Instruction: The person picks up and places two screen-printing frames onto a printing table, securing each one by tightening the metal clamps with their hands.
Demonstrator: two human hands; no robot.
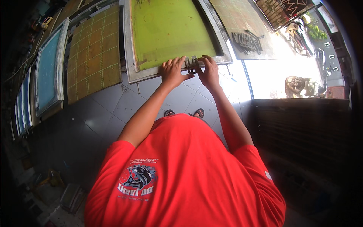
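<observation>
A screen printing frame with a yellow-green mesh lies in front of me, its pale metal near bar toward my body. My left hand has its fingers bent over that bar, and its thumb reaches right to a small metal bracket with slots and round holes. On the bracket's other side, my right hand closes its fingers and thumb about its right edge. The bracket sits against the near bar, between both hands. How it meets the bar underneath is partly hidden.
Left of the frame stand a brown board with a grid of lines and a blue-mesh screen. Several dark metal pieces lie on a board at the right. A parked motorbike stands in bright light beyond. Grey tiles cover the floor.
</observation>
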